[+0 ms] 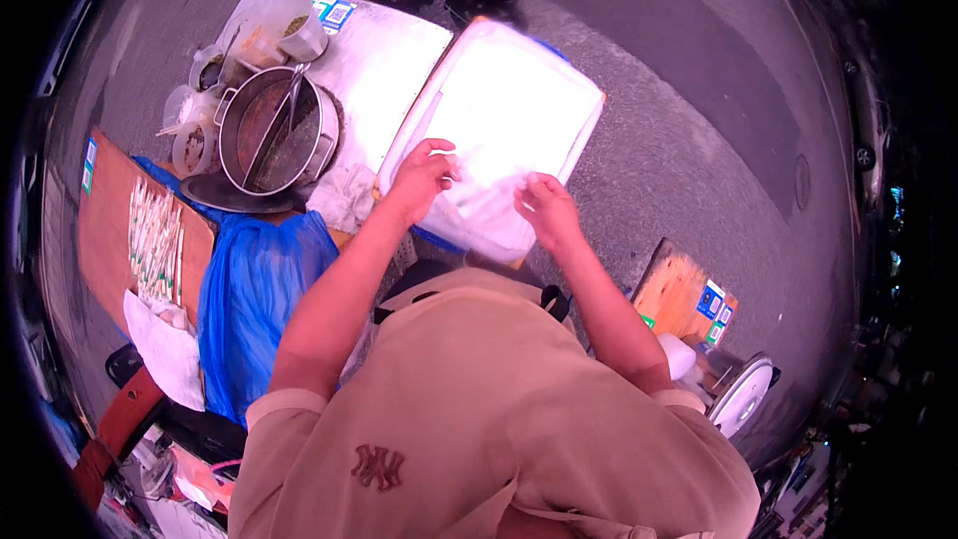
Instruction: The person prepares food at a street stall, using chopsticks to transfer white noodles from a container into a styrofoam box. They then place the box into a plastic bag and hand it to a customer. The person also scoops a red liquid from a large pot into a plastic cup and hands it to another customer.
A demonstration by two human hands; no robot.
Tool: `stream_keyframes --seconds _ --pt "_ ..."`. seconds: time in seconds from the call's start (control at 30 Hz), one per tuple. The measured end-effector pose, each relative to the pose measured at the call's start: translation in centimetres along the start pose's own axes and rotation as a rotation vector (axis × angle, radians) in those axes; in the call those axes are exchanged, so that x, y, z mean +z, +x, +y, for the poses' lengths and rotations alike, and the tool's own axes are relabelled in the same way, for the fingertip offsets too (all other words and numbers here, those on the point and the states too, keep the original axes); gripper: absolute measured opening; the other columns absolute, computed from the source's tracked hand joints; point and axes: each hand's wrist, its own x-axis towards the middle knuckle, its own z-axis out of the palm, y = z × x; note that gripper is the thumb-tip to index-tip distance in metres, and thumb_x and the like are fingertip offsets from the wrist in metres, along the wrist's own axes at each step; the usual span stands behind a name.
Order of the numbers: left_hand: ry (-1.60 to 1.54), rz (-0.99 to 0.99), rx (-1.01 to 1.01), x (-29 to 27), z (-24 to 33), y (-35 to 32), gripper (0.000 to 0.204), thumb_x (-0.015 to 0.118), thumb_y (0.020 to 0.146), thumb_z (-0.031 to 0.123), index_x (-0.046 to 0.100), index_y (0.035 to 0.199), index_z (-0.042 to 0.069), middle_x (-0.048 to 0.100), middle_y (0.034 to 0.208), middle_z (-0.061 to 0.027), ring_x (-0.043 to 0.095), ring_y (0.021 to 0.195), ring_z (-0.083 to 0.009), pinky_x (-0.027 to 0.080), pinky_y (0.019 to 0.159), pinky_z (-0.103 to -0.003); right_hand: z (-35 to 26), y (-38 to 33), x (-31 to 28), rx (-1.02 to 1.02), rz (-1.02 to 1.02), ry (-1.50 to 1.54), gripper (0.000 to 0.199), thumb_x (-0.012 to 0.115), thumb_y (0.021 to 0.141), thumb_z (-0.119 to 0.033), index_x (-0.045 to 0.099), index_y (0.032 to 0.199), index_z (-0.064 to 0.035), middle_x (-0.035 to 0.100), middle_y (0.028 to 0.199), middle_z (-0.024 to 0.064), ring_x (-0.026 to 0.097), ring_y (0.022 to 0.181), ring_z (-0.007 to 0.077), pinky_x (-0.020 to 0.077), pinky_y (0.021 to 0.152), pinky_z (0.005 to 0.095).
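Note:
My left hand (421, 178) and my right hand (547, 208) both grip a thin white plastic bag (485, 210), holding its top edge apart between them. The bag lies against the near edge of a large white foam box lid (504, 100) that rests in front of me. My forearms reach up from the lower edge, over my tan shirt.
A metal pot (274, 130) with a ladle stands on a white table (384, 70) to the left, with several small tubs (195, 145) around it. A blue plastic bag (254, 299), a wooden board with skewers (155, 240) and a round lid (743, 394) lie nearby on asphalt.

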Motion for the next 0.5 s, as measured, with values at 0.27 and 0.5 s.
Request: stream_keyframes --seconds 0.27,0.5 --pt "0.199 -0.026 0.038 7.6 -0.4 -1.8 0.041 0.059 0.100 0.030 0.052 0.138 0.013 0.065 0.116 -0.0022 0.059 0.104 -0.0124 0.045 0.078 -0.030 0.0 0.4 5.1 -0.521 -0.059 -0.504 0.023 0.060 0.101 -0.023 0.054 0.115 -0.0045 0.065 0.099 0.0061 0.061 0.087 0.0128 0.0498 0.079 0.0285" --pt "0.403 0.018 0.086 7.3 -0.8 -2.1 0.042 0.047 0.106 0.034 0.049 0.141 0.012 0.062 0.122 -0.0031 0.061 0.100 -0.0124 0.048 0.078 -0.028 -1.9 -0.8 5.2 -0.490 -0.186 -0.614 0.026 0.061 0.098 -0.013 0.049 0.120 -0.0042 0.063 0.095 0.0052 0.060 0.085 0.0110 0.0496 0.076 0.0280"
